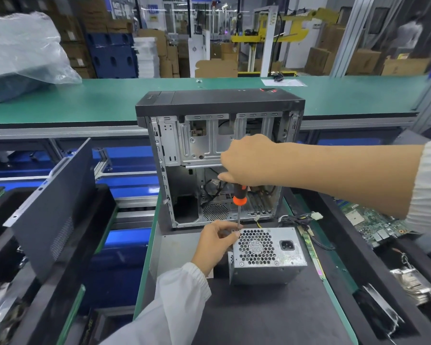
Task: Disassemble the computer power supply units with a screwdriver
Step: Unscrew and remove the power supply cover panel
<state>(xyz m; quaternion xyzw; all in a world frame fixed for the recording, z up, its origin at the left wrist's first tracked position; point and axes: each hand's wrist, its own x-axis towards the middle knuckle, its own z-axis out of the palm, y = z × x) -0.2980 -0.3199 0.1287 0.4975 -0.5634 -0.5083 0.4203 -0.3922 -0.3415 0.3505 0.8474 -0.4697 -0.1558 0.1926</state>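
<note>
computer case (219, 155), side open, stands on the dark mat (271, 312). just in front of it sits the grey power supply unit (268, 255), fan grille up. right hand (249, 163) grips the screwdriver (239, 202) upright, tip at the unit's top-left corner. left hand (215, 242) pinches the shaft there, beside the corner.

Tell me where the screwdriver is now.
Head view, centre: the screwdriver stands upright in the right hand, tip at the power supply top-left corner.
</note>
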